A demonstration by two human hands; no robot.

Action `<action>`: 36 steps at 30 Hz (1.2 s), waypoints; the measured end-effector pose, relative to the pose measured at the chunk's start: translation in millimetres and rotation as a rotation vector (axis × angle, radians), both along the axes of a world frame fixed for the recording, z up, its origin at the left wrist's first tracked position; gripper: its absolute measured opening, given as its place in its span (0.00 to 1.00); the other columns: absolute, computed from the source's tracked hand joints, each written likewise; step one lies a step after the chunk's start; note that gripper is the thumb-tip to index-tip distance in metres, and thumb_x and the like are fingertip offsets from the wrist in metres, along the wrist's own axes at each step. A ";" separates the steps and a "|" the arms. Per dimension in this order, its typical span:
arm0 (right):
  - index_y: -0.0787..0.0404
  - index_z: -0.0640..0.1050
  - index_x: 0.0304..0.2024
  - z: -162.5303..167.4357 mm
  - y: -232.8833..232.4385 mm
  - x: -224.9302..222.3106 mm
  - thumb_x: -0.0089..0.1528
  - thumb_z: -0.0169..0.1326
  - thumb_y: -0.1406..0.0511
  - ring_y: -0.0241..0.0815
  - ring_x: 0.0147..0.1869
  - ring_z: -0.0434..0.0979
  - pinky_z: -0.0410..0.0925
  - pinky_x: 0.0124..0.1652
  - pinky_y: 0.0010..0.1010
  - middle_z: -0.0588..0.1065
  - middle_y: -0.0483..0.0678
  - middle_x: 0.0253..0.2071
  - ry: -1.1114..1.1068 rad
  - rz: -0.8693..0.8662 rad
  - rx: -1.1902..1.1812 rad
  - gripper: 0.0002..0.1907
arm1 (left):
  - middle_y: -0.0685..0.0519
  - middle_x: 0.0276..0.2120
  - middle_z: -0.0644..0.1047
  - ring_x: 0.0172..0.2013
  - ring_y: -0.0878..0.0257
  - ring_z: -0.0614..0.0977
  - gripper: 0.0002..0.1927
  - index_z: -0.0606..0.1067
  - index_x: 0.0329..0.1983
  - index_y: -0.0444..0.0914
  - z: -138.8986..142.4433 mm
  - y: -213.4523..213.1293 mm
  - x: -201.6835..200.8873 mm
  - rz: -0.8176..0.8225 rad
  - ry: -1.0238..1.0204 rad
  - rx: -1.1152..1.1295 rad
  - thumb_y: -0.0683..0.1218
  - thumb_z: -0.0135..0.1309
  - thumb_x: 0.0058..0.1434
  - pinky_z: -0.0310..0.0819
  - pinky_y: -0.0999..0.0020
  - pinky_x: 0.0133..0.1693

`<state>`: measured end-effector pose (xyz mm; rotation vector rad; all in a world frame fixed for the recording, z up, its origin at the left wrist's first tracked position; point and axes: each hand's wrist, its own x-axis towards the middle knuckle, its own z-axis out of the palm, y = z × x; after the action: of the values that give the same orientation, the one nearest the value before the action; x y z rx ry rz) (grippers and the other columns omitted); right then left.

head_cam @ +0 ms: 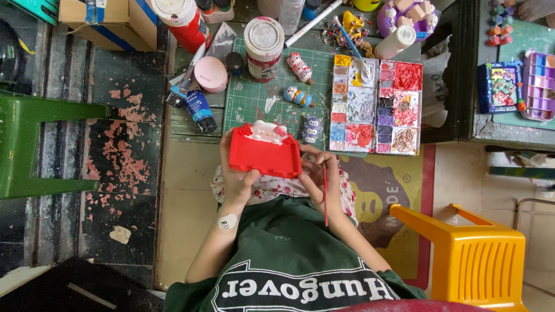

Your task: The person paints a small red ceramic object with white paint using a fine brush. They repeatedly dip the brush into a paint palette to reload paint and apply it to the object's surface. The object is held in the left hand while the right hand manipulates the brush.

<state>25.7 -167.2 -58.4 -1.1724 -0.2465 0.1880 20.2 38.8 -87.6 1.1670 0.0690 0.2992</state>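
Observation:
My left hand (pixel 236 173) grips the left side of a red box-shaped plaster figure (pixel 263 155) with a white cat figure on its top edge. My right hand (pixel 317 178) holds a thin red paintbrush (pixel 325 196) and rests against the red figure's right side. Both hands are over my lap, just in front of a green cutting mat (pixel 254 95). A paint palette (pixel 376 107) with several wells of red, pink, purple and blue lies to the right of the mat.
On the mat stand small painted figurines (pixel 299 67), a white-lidded paint jar (pixel 263 40), a pink round lid (pixel 210 73) and a blue paint tube (pixel 199 108). A yellow plastic stool (pixel 471 257) is at right, a green stool (pixel 29 147) at left.

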 end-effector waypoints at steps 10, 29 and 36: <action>0.58 0.59 0.49 -9.6 -18.8 11.7 0.67 0.53 0.74 0.52 0.69 0.71 0.72 0.56 0.37 0.65 0.60 0.65 0.028 -0.021 -0.105 0.17 | 0.43 0.66 0.69 0.66 0.55 0.73 0.58 0.55 0.77 0.32 9.7 15.3 -0.1 -0.190 0.073 0.101 0.50 0.74 0.49 0.70 0.59 0.66; 0.61 0.65 0.53 -16.1 -33.3 27.4 0.76 0.38 0.66 0.42 0.53 0.80 0.73 0.41 0.27 0.75 0.58 0.58 -0.004 -0.108 -0.264 0.07 | 0.47 0.66 0.65 0.67 0.54 0.73 0.54 0.57 0.75 0.33 50.5 5.2 -11.1 -0.038 -0.061 0.372 0.50 0.72 0.48 0.72 0.58 0.66; 0.65 0.75 0.49 -27.0 -35.3 42.2 0.81 0.39 0.66 0.33 0.31 0.73 0.62 0.31 0.22 0.76 0.50 0.36 -0.062 0.008 -0.215 0.13 | 0.50 0.59 0.66 0.61 0.58 0.76 0.50 0.62 0.73 0.34 58.0 1.7 -10.7 -0.060 -0.010 0.385 0.56 0.66 0.49 0.73 0.62 0.63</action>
<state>67.9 -202.5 -85.4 -1.3918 -0.2905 0.1888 9.5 40.5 -29.6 1.5462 -0.0345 0.2715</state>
